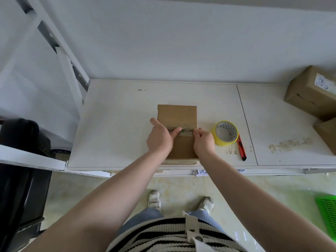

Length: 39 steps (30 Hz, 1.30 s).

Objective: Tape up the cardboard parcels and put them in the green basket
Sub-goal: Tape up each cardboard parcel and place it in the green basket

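Head view: the parcel [177,131] lies flat near the bench's [112,124] front edge, bare bench on its left and behind it. The tape roll [225,133] and knife [242,148] lie just right of it. The left hand [160,139] rests on the parcel, thumb along the seam; the right hand [203,140] pinches the seam's right end. Two boxes [309,91] sit far right, one with an unreadable label. The green basket [327,213] stands on the floor, right.

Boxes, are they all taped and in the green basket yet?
Not yet. Both hands, left hand and right hand, are working at the seam of one cardboard box on the table. The tape roll sits beside it. Two more boxes wait on the right. The green basket shows no parcels in its visible part.
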Tool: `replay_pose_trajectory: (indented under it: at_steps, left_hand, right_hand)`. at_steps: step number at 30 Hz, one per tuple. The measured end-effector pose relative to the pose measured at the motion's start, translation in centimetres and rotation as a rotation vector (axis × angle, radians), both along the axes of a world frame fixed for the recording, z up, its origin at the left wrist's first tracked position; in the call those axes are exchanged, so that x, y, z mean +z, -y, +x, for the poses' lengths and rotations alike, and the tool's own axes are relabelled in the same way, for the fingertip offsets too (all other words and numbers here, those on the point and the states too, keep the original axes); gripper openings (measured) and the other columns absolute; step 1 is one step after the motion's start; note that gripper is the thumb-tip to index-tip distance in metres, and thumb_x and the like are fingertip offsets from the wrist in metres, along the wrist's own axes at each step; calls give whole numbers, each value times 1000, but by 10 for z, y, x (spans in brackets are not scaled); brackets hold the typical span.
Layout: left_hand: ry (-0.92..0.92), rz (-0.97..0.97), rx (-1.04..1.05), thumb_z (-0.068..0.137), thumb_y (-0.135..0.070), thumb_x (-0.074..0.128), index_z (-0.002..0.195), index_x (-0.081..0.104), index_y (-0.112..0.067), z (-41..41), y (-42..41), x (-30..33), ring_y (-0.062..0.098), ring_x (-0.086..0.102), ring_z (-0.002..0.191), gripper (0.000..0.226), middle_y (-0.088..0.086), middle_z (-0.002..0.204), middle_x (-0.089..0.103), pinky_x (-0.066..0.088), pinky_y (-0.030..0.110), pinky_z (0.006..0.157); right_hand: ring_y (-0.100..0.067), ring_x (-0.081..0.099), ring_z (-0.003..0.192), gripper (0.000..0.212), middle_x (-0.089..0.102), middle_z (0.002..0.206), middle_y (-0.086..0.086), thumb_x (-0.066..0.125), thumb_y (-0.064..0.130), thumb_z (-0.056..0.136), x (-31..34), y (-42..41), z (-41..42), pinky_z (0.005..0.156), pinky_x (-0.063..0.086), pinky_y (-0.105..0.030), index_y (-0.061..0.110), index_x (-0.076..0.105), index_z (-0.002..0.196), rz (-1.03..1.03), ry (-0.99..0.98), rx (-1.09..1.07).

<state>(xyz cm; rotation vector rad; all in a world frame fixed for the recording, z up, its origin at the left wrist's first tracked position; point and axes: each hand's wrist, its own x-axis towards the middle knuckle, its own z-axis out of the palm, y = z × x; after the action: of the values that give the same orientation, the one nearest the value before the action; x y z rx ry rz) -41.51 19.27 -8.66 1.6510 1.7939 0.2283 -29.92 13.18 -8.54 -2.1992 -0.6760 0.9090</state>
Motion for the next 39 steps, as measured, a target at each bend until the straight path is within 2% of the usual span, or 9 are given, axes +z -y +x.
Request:
replay_pose_trajectory:
  at_steps: [3, 7, 11, 15, 17, 21, 31, 35, 39]
  left_hand:
    - [177, -37, 42, 82, -57, 68, 122, 29, -9, -12, -9, -1, 31, 62, 90, 73, 6, 106, 60, 42, 35, 69]
    - [585, -306, 57, 87, -54, 64, 121, 33, -15, -22, -13, -1, 15, 60, 90, 61, 4, 115, 57, 49, 29, 73]
    - [559, -375, -42, 98, -47, 49, 128, 49, -5, -23, -18, -1, 27, 56, 111, 51, 12, 127, 57, 45, 34, 89]
    - [723, -485, 4, 94, -67, 35, 142, 46, -13, -7, -15, 20, 24, 46, 133, 73, 9, 148, 45, 34, 42, 114]
    - [707, -494, 64, 86, -74, 43, 147, 33, -10, 3, -12, 24, 25, 49, 131, 89, 6, 145, 47, 39, 46, 111]
    - [673, -436, 100, 90, -52, 61, 136, 43, -10, 7, -15, 20, 30, 58, 118, 64, 11, 131, 58, 47, 48, 102]
    - [720, -459, 50, 88, -37, 71, 134, 51, -12, 7, -16, 19, 28, 62, 113, 56, 11, 125, 64, 50, 45, 99]
    - [834, -539, 57, 92, -36, 65, 119, 63, -14, -11, -21, 22, 22, 70, 97, 35, 5, 102, 73, 58, 26, 66]
    - [1032, -772, 66, 86, -52, 60, 116, 65, -8, -42, -24, 11, 23, 73, 93, 54, 9, 103, 75, 59, 32, 68]
  right_hand:
    - [-17, 47, 127, 36, 54, 134, -2, 47, 37, 101, 6, 8, 8, 108, 36, -34, 17, 65, 124, 105, -189, -74]
    - [-18, 44, 132, 54, 44, 148, 5, 49, 49, 97, 17, 14, 27, 112, 34, -38, 37, 35, 148, 124, -294, -82]
    - [-14, 64, 93, 24, 69, 105, 1, 58, 43, 94, 24, 8, 32, 84, 54, -35, 25, 64, 108, 150, -309, -19]
    - [-8, 66, 82, 30, 69, 91, 9, 67, 44, 87, 24, -1, 19, 69, 52, -26, 29, 59, 111, 146, -108, 81]
    - [-5, 62, 84, 30, 66, 95, 11, 59, 45, 93, 22, -6, 8, 71, 50, -23, 28, 55, 117, 134, -131, 100]
    - [-21, 64, 101, 31, 68, 106, -2, 49, 38, 100, 23, -12, -2, 92, 52, -40, 15, 60, 118, 137, -228, 65]
    - [-24, 63, 102, 32, 67, 104, -4, 45, 35, 102, 27, -13, -4, 89, 51, -36, 12, 62, 118, 131, -120, 106]
    - [-8, 65, 98, 37, 70, 111, 3, 38, 48, 101, 31, -6, 10, 83, 50, -27, 27, 66, 115, 166, -407, 21]
    - [-22, 52, 125, 62, 53, 139, -2, 55, 57, 91, 25, 0, 40, 103, 44, -39, 33, 40, 146, 81, -176, 53]
